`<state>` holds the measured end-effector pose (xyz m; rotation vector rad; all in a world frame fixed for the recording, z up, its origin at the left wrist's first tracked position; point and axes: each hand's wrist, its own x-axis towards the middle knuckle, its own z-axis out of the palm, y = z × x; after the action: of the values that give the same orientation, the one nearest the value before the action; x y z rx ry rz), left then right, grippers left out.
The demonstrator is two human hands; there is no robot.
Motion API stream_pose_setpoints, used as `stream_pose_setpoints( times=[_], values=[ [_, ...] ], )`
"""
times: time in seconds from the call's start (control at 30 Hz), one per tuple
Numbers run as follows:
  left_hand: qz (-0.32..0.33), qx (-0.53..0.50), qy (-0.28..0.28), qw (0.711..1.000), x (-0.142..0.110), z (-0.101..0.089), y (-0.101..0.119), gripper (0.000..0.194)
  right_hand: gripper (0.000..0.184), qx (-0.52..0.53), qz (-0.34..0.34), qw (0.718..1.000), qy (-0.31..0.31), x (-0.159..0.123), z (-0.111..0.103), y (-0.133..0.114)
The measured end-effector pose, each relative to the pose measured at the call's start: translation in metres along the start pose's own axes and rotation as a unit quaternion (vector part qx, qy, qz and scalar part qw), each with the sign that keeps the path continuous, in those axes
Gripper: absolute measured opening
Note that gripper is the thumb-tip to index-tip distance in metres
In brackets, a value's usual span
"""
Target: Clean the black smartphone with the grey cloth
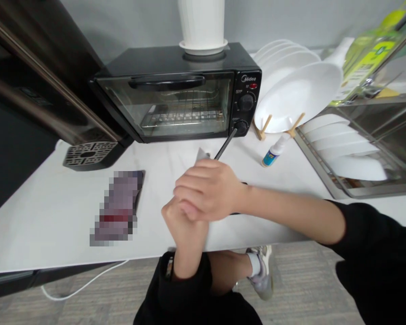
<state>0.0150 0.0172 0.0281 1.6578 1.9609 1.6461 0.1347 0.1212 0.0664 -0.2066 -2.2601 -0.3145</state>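
Observation:
My left hand (pixel 186 221) rises from the counter's front edge with its fingers curled closed. My right hand (pixel 209 187) reaches across from the right and wraps over the left one, covering its fingers. Whatever the left hand may hold is hidden. Just beyond the hands a thin dark grey bar (pixel 226 143) slants up to the right, and a light grey pointed piece (pixel 201 154) shows beside it. Bits of a black thing (pixel 236 213) peek out around my right wrist. What these parts belong to cannot be made out.
A black toaster oven (pixel 176 108) stands behind, bearing a white pot (pixel 203 22). Left lie a blurred-out flat object (pixel 118 203) and a dark machine with a drip tray (pixel 89 153). Right are a small spray bottle (pixel 273 152), racked white plates (pixel 297 97) and a sink (pixel 320 167).

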Motion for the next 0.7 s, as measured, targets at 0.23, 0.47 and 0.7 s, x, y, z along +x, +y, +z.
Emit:
stream_pose_setpoints(
  times=[0.23,0.47,0.7],
  values=[
    [-0.030,-0.020,0.015,0.999,-0.004,0.000,0.001,0.022,0.046,-0.054,0.079,0.995,0.022,-0.002,-0.003,0.019],
    [0.034,0.054,0.098,0.993,-0.011,-0.001,-0.011,0.038,0.041,-0.066,-0.138,0.988,0.028,0.010,-0.011,-0.006],
    [0.002,-0.034,0.247,0.968,-0.014,-0.002,-0.004,0.036,0.051,0.061,0.149,0.981,0.106,-0.001,-0.009,0.019]
  ],
)
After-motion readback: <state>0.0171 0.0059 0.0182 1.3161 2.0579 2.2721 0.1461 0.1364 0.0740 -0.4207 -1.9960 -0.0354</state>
